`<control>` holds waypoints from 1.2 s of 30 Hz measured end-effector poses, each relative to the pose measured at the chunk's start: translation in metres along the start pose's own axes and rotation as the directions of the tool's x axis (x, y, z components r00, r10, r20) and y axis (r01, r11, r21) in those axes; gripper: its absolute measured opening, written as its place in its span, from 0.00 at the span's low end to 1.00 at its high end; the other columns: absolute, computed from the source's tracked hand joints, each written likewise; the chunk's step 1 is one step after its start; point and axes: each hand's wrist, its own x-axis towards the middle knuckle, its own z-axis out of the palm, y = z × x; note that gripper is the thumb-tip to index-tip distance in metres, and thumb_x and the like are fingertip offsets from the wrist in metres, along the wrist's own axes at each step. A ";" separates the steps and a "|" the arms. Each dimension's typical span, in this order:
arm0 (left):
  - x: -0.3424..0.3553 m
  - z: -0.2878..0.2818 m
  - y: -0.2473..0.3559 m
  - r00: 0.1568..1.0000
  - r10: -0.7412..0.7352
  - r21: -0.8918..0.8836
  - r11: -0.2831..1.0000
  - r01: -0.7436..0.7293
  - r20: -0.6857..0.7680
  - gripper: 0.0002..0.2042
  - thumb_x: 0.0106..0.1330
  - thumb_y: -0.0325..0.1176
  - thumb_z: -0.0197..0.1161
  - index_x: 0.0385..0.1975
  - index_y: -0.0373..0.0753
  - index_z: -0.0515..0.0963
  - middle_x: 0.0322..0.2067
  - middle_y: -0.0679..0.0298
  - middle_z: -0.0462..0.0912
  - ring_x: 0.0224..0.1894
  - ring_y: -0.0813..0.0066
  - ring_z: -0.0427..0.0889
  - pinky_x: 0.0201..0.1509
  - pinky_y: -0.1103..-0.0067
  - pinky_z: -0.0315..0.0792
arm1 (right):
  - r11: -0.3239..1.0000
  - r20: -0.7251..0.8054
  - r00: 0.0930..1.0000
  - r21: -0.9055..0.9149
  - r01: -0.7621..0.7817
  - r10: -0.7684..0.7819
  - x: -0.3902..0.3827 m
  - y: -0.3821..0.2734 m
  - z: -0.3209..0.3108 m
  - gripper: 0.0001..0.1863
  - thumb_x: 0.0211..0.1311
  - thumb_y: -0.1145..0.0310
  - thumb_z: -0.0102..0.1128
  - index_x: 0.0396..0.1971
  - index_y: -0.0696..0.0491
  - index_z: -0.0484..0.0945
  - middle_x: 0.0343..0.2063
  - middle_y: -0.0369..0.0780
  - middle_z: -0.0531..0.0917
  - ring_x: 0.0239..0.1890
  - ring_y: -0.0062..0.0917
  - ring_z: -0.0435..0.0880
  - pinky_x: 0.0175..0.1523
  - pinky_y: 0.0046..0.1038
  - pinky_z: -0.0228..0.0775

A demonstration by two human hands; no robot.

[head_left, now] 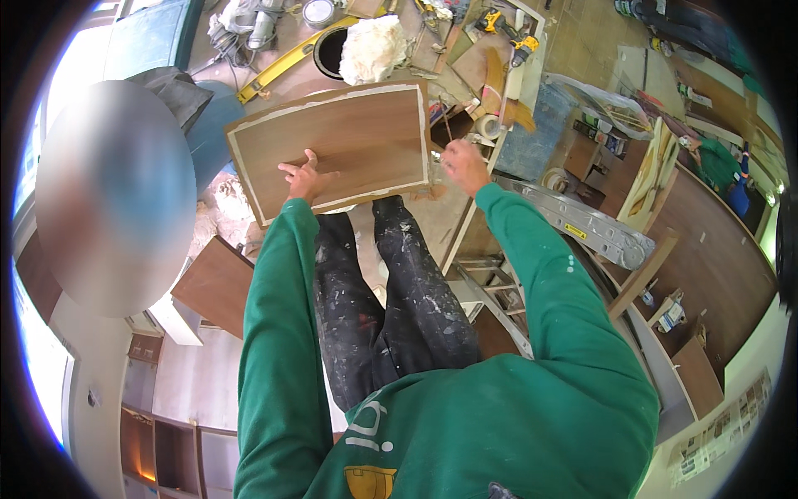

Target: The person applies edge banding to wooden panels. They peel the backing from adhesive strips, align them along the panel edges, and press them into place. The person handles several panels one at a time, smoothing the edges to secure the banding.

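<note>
A brown wooden panel (366,137) with a whitish band along its edges lies in front of me, above my legs. My left hand (307,177) rests on its face near the lower left part, fingers spread. Just off the panel's right edge is my right hand (465,165), its fingers pinched together. From it a thin brown stick-like tool (445,121) points upward. The tool's working end is too small to make out.
Beyond the panel are a black-mouthed bucket (331,54), a crumpled white bundle (371,50), a yellow spirit level (287,69) and yellow-black cordless drills (522,48). A metal ladder (582,220) stands right. A tape roll (488,126) lies by my right hand. Left, a person is blurred out.
</note>
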 end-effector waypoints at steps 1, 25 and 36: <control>0.000 0.000 0.001 1.000 0.002 -0.002 1.000 -0.002 0.012 0.56 0.54 0.63 0.69 0.77 0.45 0.44 0.65 0.33 0.66 0.69 0.10 0.33 0.76 0.49 0.48 | 0.993 0.038 0.993 -0.044 0.110 -0.108 -0.003 -0.001 0.005 0.06 0.53 0.70 0.64 0.32 0.52 0.82 0.38 0.39 0.78 0.49 0.35 0.76 0.56 0.39 0.68; 0.050 0.010 -0.046 0.952 0.307 0.072 0.949 -0.306 0.000 0.46 0.62 0.46 0.68 0.75 0.36 0.49 0.67 0.40 0.67 0.71 0.46 0.63 0.76 0.67 0.49 | 0.393 0.336 0.428 -0.171 0.904 -0.839 0.032 0.021 0.080 0.08 0.47 0.56 0.67 0.24 0.42 0.82 0.36 0.31 0.77 0.51 0.27 0.74 0.55 0.34 0.67; 0.035 -0.009 -0.040 0.983 0.176 0.030 0.983 -0.178 0.059 0.46 0.64 0.47 0.66 0.76 0.38 0.47 0.68 0.42 0.66 0.73 0.46 0.59 0.78 0.65 0.41 | 0.299 0.434 0.337 -0.156 0.942 -0.836 0.056 0.008 0.091 0.05 0.55 0.63 0.60 0.27 0.42 0.84 0.36 0.28 0.82 0.49 0.25 0.76 0.53 0.33 0.67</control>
